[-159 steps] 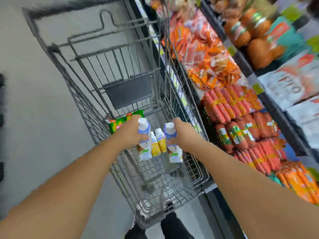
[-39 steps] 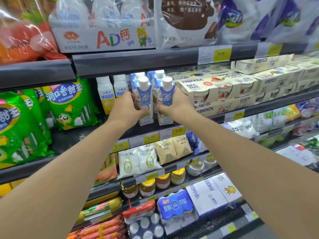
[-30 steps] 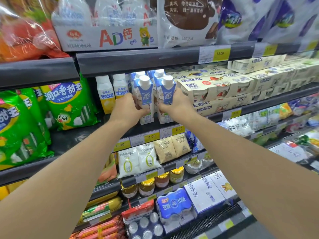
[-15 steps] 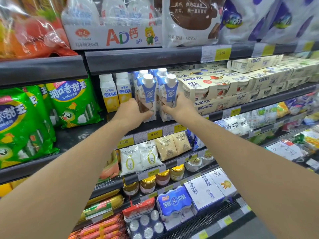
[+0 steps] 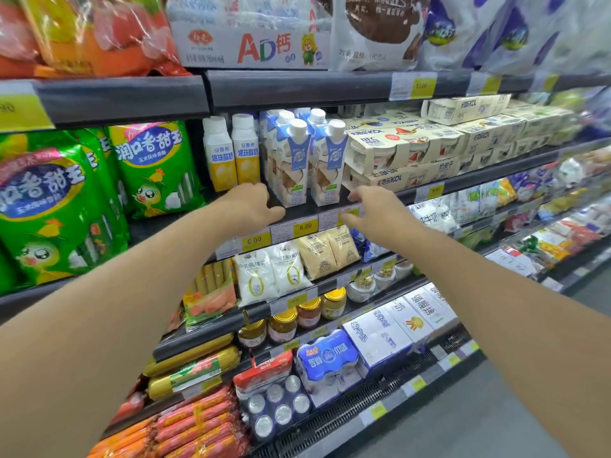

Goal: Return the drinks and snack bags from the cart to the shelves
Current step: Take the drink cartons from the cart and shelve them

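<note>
Seen from the head camera, the left hand (image 5: pixel 253 206) hung loose and empty, fingers lightly curled, just below and left of the left blue-and-white carton (image 5: pixel 292 166), clear of it. The right hand (image 5: pixel 367 206) was likewise empty with relaxed fingers, just below and right of the right blue-and-white carton (image 5: pixel 329 166), over the shelf edge (image 5: pixel 479 180) with its yellow price tags (image 5: pixel 304 227). Both cartons stood upright side by side between and above the two hands, the yellow-labelled bottles (image 5: pixel 231 153) beyond the left hand and the yoghurt packs (image 5: pixel 403 150) beyond the right
</note>
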### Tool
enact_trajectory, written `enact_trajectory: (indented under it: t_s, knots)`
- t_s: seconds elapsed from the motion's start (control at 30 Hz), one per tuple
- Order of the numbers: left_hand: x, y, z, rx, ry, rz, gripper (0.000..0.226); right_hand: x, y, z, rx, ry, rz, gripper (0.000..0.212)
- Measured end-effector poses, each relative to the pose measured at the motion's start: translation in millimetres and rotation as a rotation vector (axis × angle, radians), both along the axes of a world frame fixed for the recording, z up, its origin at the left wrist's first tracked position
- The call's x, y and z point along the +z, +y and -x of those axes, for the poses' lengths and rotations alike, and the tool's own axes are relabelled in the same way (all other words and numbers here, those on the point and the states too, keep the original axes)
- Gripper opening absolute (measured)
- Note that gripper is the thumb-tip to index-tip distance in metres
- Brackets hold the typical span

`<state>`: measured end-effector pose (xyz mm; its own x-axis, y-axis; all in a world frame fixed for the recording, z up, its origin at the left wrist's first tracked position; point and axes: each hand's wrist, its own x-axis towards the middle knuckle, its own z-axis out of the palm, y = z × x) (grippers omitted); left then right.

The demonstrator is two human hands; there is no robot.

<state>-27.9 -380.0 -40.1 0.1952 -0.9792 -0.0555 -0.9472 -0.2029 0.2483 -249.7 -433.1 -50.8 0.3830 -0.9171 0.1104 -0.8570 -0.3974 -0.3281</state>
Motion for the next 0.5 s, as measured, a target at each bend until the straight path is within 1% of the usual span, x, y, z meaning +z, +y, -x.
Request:
enact_trajectory:
  t_s: [0.13,0.23,0.4,0.5]
  knots:
    - [-2.9,16.7,1.6,-0.024,-0.006,-0.004,0.062,-1.7,19.8,-3.8,0.053,0.088,0.026,0.054]
    - [-4.9,36.8,-5.1,0.002,-0.001,0.021,0.063,-3.6,27.6,-10.7,0.101,0.148,0.045,0.054]
    - [-13.7,83.4,-26.4,0.139,0.021,0.007,0.064,-9.2,44.1,-32.0,0.222,0.185,0.090,0.057]
    - [-20.5,118.0,-35.1,0.243,0.002,0.036,0.064,-18.8,60.5,-48.5,0.315,0.198,0.095,0.051]
